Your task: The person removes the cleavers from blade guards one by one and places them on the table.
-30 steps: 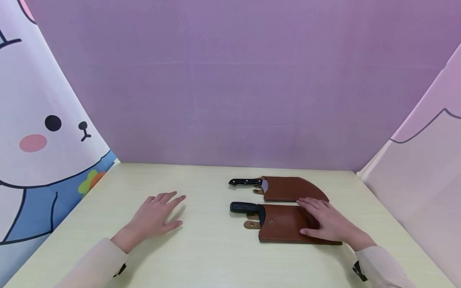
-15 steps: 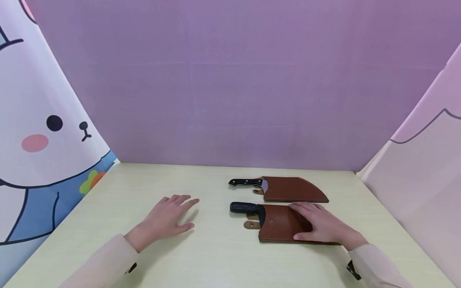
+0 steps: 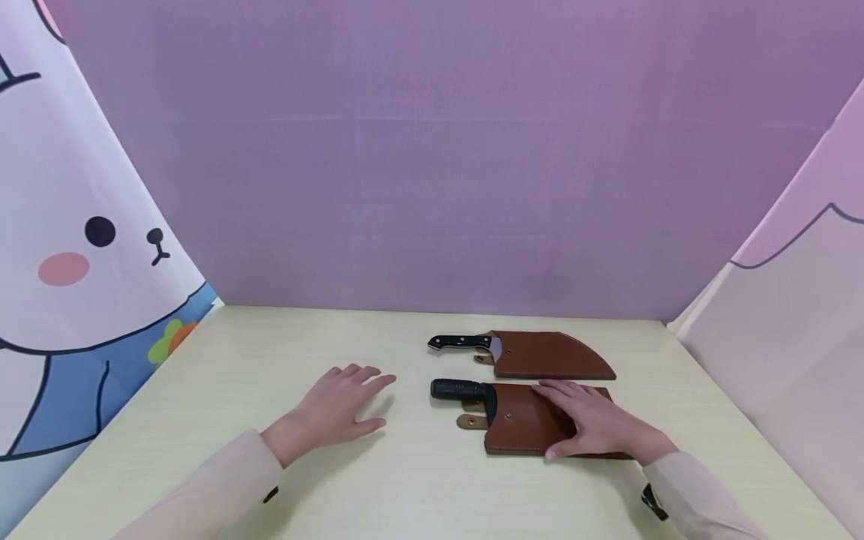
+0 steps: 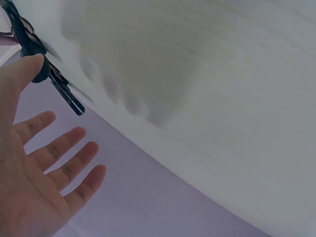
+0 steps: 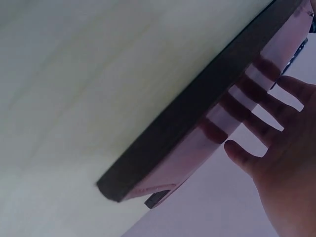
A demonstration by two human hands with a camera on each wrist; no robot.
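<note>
- My left hand (image 3: 331, 412) has moved toward 3 o'clock, nearer the lower black handle (image 3: 457, 389).
- My right hand (image 3: 594, 424) has shifted toward 9 o'clock over the nearer brown sheath (image 3: 516, 420), uncovering its 2 o'clock corner.
- The farther brown sheath (image 3: 550, 355) now shows its whole 5 o'clock edge.
- Less space separates my hands.

Off-wht slvs (image 3: 209, 487), blk bits (image 3: 653, 502) underneath, bare fingers (image 4: 74, 165)
</note>
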